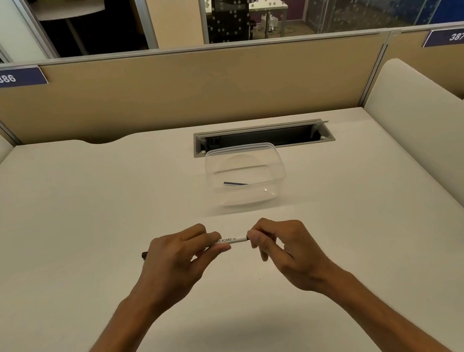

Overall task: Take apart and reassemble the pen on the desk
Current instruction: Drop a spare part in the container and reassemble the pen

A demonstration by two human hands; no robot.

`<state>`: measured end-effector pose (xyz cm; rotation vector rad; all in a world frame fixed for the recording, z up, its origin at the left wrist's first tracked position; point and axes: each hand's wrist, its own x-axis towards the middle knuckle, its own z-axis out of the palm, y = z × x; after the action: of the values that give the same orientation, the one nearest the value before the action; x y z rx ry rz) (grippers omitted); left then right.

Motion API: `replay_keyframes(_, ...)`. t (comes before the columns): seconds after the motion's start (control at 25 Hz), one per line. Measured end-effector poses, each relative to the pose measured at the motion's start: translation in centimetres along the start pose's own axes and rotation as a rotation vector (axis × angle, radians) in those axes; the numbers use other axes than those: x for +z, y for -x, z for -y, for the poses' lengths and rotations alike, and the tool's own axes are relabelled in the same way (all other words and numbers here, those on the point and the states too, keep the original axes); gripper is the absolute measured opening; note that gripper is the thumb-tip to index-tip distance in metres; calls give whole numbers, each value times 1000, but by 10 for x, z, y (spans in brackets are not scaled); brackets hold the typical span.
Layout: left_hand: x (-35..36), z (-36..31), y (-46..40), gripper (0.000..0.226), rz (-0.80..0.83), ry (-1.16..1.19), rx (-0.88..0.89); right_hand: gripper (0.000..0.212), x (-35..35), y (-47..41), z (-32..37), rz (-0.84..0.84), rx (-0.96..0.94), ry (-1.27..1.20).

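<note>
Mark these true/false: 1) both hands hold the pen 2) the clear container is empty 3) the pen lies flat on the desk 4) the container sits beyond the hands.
1) True: the left hand grips the pen barrel and the right hand pinches its end.
2) False: the clear container holds a thin dark stick-like part.
3) False: the pen is held between the hands above the desk.
4) True.

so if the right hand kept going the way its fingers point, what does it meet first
Its fingers point left along the pen, so the right hand would likely meet the left hand gripping the barrel first.
</note>
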<state>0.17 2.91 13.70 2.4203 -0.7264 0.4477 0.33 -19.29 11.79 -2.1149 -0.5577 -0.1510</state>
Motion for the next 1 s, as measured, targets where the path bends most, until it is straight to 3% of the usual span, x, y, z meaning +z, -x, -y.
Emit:
replay_keyframes(0.16, 1, -2, 1, 32, 30, -38, 15, 43, 6, 0, 2, 23, 201, -273)
replay_keyframes(0.4, -1, 4, 0, 32, 67, 22, -51, 19, -3, 1, 4, -33, -139, 276)
replay_keyframes(0.56, -2, 7, -1, 26, 100, 91, -43, 22, -7, 0, 4, 11, -218, 343)
replay_keyframes(0.76, -4, 4, 0, 25, 100, 99, -23, 24, -3, 4, 3, 135, -12, 92)
replay_keyframes(0.92, -6, -3, -2, 31, 80, -23, 21, 42, 2, 2, 6, 152, 209, -316)
replay_keyframes(1.0, -7, -5, -3, 32, 82, -34, 10, 46, 3, 1, 5, 134, 261, -408)
